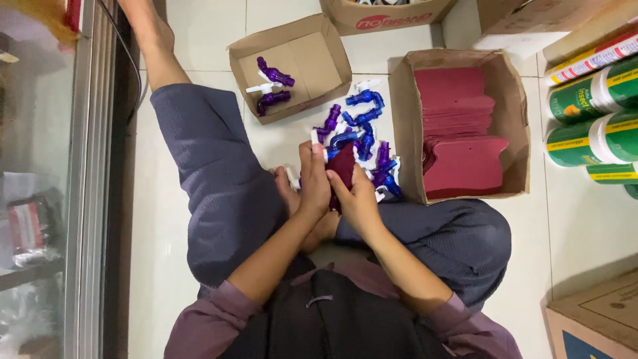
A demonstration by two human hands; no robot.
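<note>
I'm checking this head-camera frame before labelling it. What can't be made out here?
- The dark red card: mostly covered by the left hand and right hand, head view.
- Top box: cut off by the upper edge.
- Green cans: cut off at the right edge.
- Shelf behind glass: blurred by reflections.

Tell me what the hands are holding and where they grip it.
Both hands, left and right, hold a dark red card by its lower edges.

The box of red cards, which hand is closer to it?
Right. The right hand sits just beside the box of red cards; the left hand is farther off, beyond the right.
</note>
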